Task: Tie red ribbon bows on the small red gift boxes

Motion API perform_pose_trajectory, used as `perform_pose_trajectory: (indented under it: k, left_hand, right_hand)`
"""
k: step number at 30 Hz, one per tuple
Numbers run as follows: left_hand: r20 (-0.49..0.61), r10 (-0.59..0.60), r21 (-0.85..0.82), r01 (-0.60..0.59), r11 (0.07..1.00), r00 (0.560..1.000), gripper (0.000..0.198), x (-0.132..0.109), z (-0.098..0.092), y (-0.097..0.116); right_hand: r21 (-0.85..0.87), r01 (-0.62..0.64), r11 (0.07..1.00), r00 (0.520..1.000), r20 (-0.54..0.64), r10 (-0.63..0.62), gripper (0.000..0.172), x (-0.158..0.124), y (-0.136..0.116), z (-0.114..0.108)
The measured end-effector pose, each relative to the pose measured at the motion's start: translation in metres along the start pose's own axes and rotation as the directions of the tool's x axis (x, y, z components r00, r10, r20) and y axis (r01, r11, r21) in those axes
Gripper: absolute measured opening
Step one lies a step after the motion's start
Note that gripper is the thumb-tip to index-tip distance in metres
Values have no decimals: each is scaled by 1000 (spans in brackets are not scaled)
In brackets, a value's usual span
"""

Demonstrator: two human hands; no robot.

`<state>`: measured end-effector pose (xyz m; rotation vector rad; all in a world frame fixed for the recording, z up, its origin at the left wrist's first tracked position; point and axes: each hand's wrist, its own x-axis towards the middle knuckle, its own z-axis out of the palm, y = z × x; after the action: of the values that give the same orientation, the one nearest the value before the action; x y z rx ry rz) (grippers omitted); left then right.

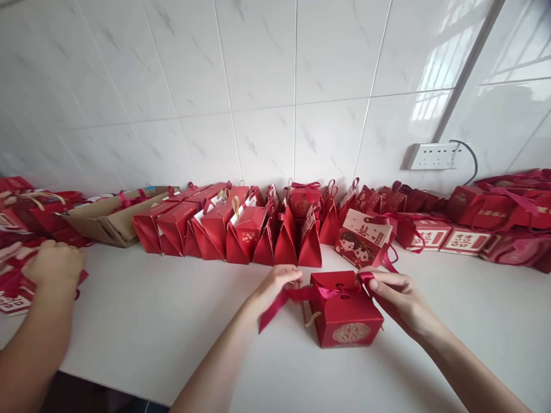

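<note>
A red gift box (pixel 349 321) with a round gold emblem stands on the white table (pixel 163 321) in front of me. A dark pink ribbon (pixel 316 293) passes through the opening in its top. My left hand (pixel 279 287) is left of the box, fingers pinched on one side of the ribbon, whose loose tail hangs below. On the right, my right hand (pixel 394 295) pinches the other part of the ribbon between thumb and fingers, close above the box's corner. A beige rope loop (pixel 313 319) sticks out at the box's left side.
Behind stand rows of red boxes (pixel 210 226), one with cartoon figures (pixel 361 238), and more stacked boxes (pixel 486 209) at right. An open cardboard box (pixel 105 223) is at back left. Another person's hands (pixel 55 264) work at far left. A socket strip (pixel 434 156) is on the wall.
</note>
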<state>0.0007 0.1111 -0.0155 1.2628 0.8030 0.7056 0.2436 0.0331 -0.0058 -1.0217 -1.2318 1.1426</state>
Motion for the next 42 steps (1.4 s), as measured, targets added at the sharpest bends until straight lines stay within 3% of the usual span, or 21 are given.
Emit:
perform_pose_trajectory:
  k: [6, 15, 42]
  left_hand:
    - [-21, -59, 70, 61, 996, 998, 32, 5, 14, -13]
    - [-68, -94, 87, 100, 991, 993, 27, 14, 13, -28]
    - [-80, -154, 75, 160, 984, 985, 18, 12, 15, -22]
  right_hand:
    - [-33, -20, 999, 999, -33, 19, 29, 0, -1, 2]
    - [15, -50, 999, 999, -18, 50, 23, 2, -2, 3]
    - [59, -111, 992, 991, -72, 115, 27, 2, 8, -2]
